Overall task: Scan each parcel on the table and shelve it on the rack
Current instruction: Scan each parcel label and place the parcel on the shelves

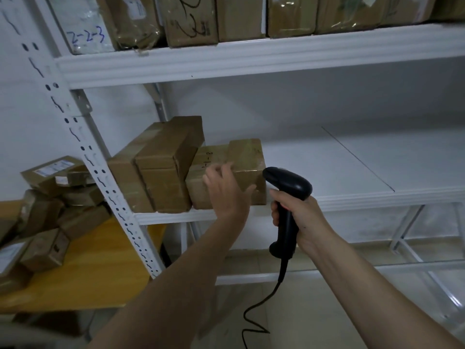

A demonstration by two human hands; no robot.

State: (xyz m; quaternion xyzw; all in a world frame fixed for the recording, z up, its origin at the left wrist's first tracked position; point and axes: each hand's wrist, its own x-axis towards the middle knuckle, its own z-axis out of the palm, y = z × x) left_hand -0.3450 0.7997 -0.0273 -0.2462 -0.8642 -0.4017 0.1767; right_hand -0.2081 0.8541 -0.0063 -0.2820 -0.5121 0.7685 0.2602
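**Inspector:** Report the position of the parcel being shelved.

**Operator:** The parcel [247, 170], a brown cardboard box sealed with clear tape, sat on the middle shelf [352, 159] of the white rack [251, 62]. It rested against a second box with handwritten marks [210, 159] on its left. Two further boxes [161, 167] stood at the left end of the same shelf, beside the perforated upright [100, 172].

**Inspector:** State the condition of each hand.

**Operator:** The left hand [227, 190] lay on the front of the parcel, fingers spread and mostly straight, thumb extended toward the right-hand face. The grasp was wide, not a closed clamp. The right hand [294, 210] was wrapped firmly round the handle of the black scanner [288, 187], whose head sat just right of the parcel. Its cable [261, 306] hung below.

**Inspector:** Location of remaining stock?

**Operator:** A heap of parcels [47, 205] lay on the yellow table [100, 268] at the left. More boxes [239, 16] filled the upper shelf, one marked "2-2-3" [85, 37].
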